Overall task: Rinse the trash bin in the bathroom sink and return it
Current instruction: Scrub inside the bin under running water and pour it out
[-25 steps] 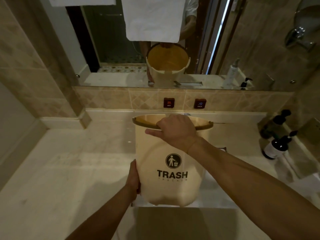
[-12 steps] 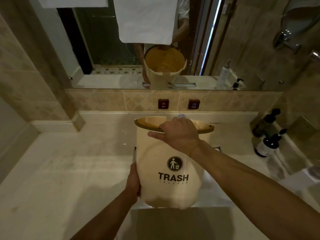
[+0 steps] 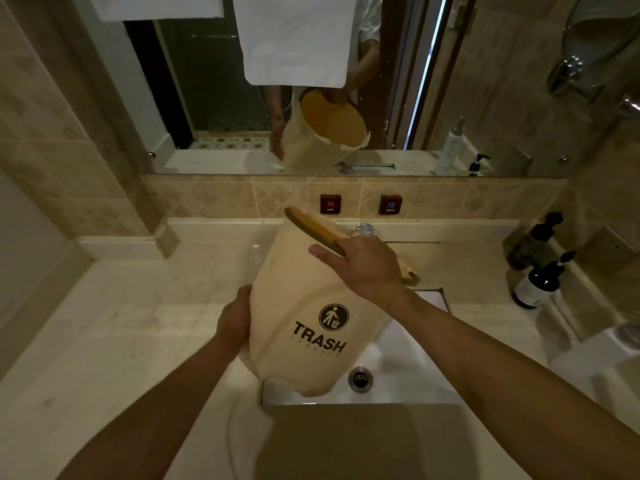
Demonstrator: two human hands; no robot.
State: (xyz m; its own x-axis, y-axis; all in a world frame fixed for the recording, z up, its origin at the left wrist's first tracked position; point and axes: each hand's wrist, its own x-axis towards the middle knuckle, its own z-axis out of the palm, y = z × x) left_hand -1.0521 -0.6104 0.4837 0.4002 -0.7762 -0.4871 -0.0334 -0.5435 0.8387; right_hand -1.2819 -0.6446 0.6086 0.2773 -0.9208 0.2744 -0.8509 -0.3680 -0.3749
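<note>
The pale marble desk [image 3: 114,341] runs wide along the tiled wall, with a long mirror [image 3: 207,98] above it. A white square sink [image 3: 408,368] is set into the desk, its round drain [image 3: 360,379] showing in the basin floor. Held in the air over the sink is the cream trash bin [image 3: 311,306], tilted so its brown-rimmed mouth leans away and to the right; the word TRASH and a round logo face the camera. The right hand [image 3: 367,268] has its grip closed over the far rim, fingers curled inside and thumb lying along the outside. The left hand [image 3: 235,320] supports the lower left side of the bin, palm pressed to the wall; its fingers lie behind the bin, so how far they curl cannot be told. Two dark pump bottles [image 3: 536,282] stand on the desk at the right. On the wall tiles sit two small buttons, one marked HOT [image 3: 330,204], the other COLD [image 3: 390,204].
</note>
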